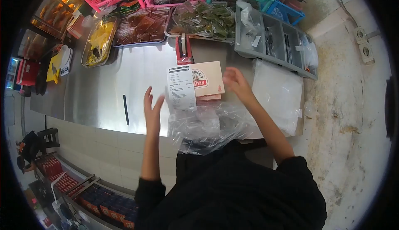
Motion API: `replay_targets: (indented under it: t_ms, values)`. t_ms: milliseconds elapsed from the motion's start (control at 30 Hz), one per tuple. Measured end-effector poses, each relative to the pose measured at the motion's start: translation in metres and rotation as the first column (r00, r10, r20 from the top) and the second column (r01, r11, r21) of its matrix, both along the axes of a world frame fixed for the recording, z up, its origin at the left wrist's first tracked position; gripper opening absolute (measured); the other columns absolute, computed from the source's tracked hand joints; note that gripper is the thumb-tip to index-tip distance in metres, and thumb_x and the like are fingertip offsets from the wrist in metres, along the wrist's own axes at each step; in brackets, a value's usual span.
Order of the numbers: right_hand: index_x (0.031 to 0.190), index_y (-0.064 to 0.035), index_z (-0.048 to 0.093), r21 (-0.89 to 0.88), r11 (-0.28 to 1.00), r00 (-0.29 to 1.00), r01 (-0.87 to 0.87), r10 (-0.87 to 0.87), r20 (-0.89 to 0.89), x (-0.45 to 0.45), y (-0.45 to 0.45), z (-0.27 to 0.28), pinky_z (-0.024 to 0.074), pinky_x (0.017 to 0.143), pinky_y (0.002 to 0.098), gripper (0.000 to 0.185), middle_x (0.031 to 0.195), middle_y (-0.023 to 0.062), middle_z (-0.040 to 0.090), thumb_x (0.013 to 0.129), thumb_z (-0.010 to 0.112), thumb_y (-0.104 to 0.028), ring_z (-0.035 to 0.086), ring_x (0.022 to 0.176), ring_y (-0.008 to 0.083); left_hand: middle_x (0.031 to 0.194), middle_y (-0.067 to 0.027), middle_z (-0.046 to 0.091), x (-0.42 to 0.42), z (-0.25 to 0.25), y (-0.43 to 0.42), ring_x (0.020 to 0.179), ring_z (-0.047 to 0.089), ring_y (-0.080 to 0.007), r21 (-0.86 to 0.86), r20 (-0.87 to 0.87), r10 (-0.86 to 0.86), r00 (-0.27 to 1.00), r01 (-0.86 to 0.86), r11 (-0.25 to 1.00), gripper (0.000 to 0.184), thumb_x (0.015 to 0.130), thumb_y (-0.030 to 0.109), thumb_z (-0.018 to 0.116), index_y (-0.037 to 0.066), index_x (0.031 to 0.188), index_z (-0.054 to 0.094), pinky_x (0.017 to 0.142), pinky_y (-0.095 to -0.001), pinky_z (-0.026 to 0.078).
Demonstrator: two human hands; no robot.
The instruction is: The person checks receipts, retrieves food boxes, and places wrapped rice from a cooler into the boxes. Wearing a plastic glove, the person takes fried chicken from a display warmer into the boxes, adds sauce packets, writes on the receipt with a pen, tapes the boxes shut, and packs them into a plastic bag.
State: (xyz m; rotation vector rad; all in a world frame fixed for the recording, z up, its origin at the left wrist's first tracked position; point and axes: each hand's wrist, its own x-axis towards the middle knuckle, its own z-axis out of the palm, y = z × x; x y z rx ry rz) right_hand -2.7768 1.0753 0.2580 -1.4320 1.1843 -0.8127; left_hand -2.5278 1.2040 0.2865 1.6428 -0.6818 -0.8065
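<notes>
A cardboard takeaway box [213, 88] with a chicken logo lies on the steel table, and a printed receipt [181, 93] rests over its left side. Below the box, a clear plastic bag [195, 126] spreads crumpled at the table's front edge. My left hand [153, 107] is raised left of the receipt, fingers apart and holding nothing. On the other side, my right hand [236, 80] hovers just beside the box's right edge, its fingers loosely spread and slightly blurred. A red tape dispenser [183, 51] stands directly behind the box.
Packets of red sauce [139, 26] and packets of green leaves [208, 20] fill trays at the back. A grey divided bin [272, 41] stands at back right, above a stack of clear bags [276, 95]. A thin black stick [126, 109] lies on the steel table [97, 93].
</notes>
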Motion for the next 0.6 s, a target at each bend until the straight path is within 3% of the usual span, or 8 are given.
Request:
replay_targets:
  t_ms: [33,100,167,200,267,367,500,600]
  values:
    - [0.112,-0.0015,0.05,0.002,1.0,1.0,0.004,-0.004,-0.001,0.009,-0.009,-0.024,0.0457,0.081,0.0298,0.047,0.104,0.01,0.056,0.079,0.06,-0.033,0.056,0.093,0.0195,0.123,-0.0157,0.048,0.011,-0.018,-0.024,0.116,0.042,-0.0281,0.155,-0.165,-0.009,0.986,0.035,0.987,0.061,0.077,0.037,0.059,-0.003,0.121,0.045,0.094,-0.0315,0.034]
    - [0.121,-0.002,0.042,0.606,0.758,0.916,-0.243,-0.026,0.401,0.03,-0.021,-0.05,0.0433,0.086,0.0293,0.057,0.11,0.0102,0.053,0.082,0.054,-0.043,0.051,0.105,0.0211,0.116,-0.0154,0.053,0.023,-0.045,-0.051,0.11,0.048,-0.0261,0.292,-0.326,0.001,0.945,0.099,0.951,0.064,0.077,0.042,0.058,-0.005,0.118,0.047,0.089,-0.0297,0.039]
    - [0.121,-0.0018,0.041,0.556,0.818,0.959,-0.145,-0.022,0.282,0.035,-0.01,-0.057,0.0432,0.086,0.0295,0.06,0.111,0.0102,0.053,0.082,0.053,-0.045,0.05,0.106,0.0206,0.102,-0.0113,0.059,0.023,-0.054,-0.066,0.091,0.058,-0.0202,0.331,-0.503,-0.332,0.798,0.532,0.779,0.065,0.075,0.046,0.054,-0.004,0.116,0.047,0.074,-0.028,0.047]
    - [0.122,-0.0017,0.041,0.497,0.866,0.987,-0.056,-0.027,0.16,0.036,-0.005,-0.06,0.0431,0.087,0.0297,0.062,0.112,0.0102,0.052,0.081,0.051,-0.048,0.05,0.107,0.02,0.102,-0.0113,0.059,0.025,-0.056,-0.068,0.091,0.058,-0.0202,0.33,-0.502,-0.337,0.797,0.536,0.777,0.065,0.075,0.046,0.054,-0.004,0.116,0.047,0.074,-0.028,0.047]
    - [0.124,-0.0003,0.037,0.543,0.832,0.95,-0.111,-0.072,0.305,0.033,0.004,-0.065,0.0436,0.087,0.0303,0.064,0.113,0.0118,0.051,0.081,0.052,-0.045,0.053,0.103,0.0204,0.093,-0.0074,0.06,0.024,-0.063,-0.059,0.079,0.059,-0.0163,0.259,-0.507,-0.395,0.766,0.572,0.778,0.057,0.076,0.043,0.053,0.0,0.114,0.05,0.062,-0.028,0.048]
    - [0.124,-0.0017,0.042,0.626,0.739,0.883,-0.25,-0.092,0.461,0.026,0.0,-0.034,0.0424,0.09,0.0321,0.054,0.11,0.009,0.057,0.084,0.051,-0.037,0.056,0.101,0.0195,0.096,-0.0081,0.06,0.011,-0.052,-0.053,0.081,0.058,-0.0161,0.324,-0.464,-0.357,0.811,0.53,0.784,0.057,0.077,0.042,0.052,-0.001,0.114,0.049,0.065,-0.0276,0.048]
    - [0.119,-0.0016,0.043,0.548,0.801,0.929,-0.241,0.027,0.369,0.001,-0.004,0.026,0.0442,0.083,0.0289,0.047,0.109,0.0105,0.053,0.084,0.049,-0.033,0.055,0.098,0.0178,0.099,-0.0095,0.059,-0.023,0.01,-0.026,0.084,0.057,-0.0164,0.225,-0.347,-0.32,0.882,0.409,0.884,0.052,0.081,0.035,0.053,-0.003,0.116,0.047,0.07,-0.0283,0.047]
    - [0.121,-0.0012,0.044,0.362,0.892,0.96,-0.271,0.225,0.164,-0.029,0.028,0.125,0.0426,0.082,0.0281,0.044,0.11,0.0108,0.055,0.088,0.045,-0.031,0.055,0.096,0.0156,0.104,-0.0117,0.059,-0.047,0.085,0.01,0.093,0.055,-0.0166,0.147,-0.22,-0.417,0.882,0.453,0.88,0.042,0.087,0.025,0.053,-0.006,0.114,0.048,0.079,-0.0293,0.045]
